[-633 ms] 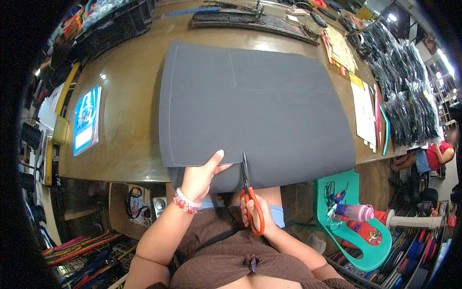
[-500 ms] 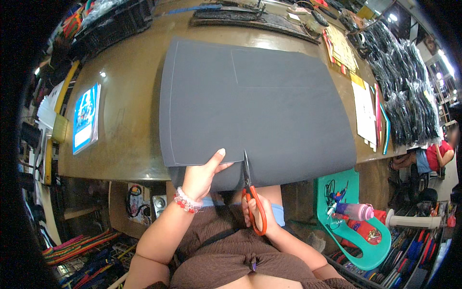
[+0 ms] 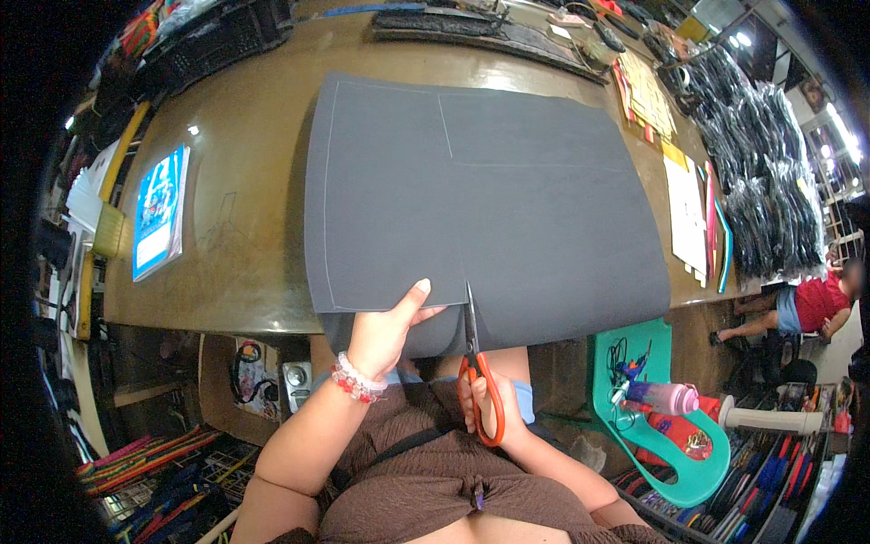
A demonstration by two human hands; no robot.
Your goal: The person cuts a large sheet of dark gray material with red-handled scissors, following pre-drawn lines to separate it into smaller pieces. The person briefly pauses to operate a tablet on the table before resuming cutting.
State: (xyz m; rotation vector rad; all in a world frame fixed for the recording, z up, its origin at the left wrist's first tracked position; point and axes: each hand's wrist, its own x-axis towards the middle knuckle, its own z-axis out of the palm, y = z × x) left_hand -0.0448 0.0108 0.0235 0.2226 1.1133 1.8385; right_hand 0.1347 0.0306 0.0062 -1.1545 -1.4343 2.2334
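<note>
A large dark grey sheet (image 3: 544,227) with thin pale marked lines lies on the table, its near edge hanging over my lap. My left hand (image 3: 385,335) pinches that near edge, thumb on top and the other fingers mostly hidden underneath. Orange-handled scissors (image 3: 490,412) are gripped in my right hand (image 3: 501,406), with fingers through the loops. Their blades point away from me and meet the sheet just right of my left thumb, at a cut in the near edge. How far the blades are parted is hard to make out.
The brown table (image 3: 245,118) carries a blue-and-white booklet (image 3: 161,213) at left and papers (image 3: 681,213) at right. Beyond those stand plastic-wrapped dark bundles (image 3: 770,199). A green stool (image 3: 693,476) holds a pink bottle (image 3: 666,397) near my right. Someone in red (image 3: 820,304) sits farther right.
The scissors and my left hand have shifted slightly right in the picture, both keeping their hold. The seated person at the far right has changed posture, with the legs showing more.
</note>
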